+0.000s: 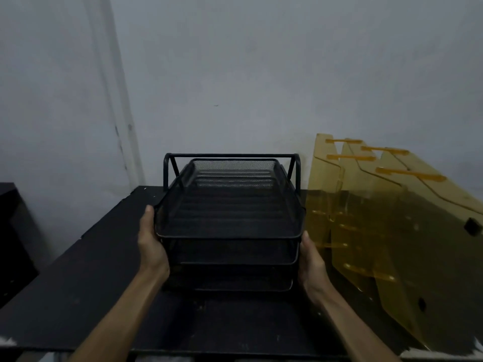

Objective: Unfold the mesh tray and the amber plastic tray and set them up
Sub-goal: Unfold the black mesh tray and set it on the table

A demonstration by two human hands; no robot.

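A black mesh tray (230, 205) with three stacked tiers and a tubular frame stands on the dark table (91, 296), in the middle of the view. My left hand (151, 244) grips its left side, thumb up along the top tier's rim. My right hand (312, 267) holds its right side near the lower tiers. To the right stands the amber plastic tray (379, 218), translucent, with several angled dividers and orange cross bars; neither hand touches it.
A grey wall (235, 74) rises right behind the table. A dark piece of furniture (13, 244) sits lower at the far left. The table's front edge runs along the bottom of the view.
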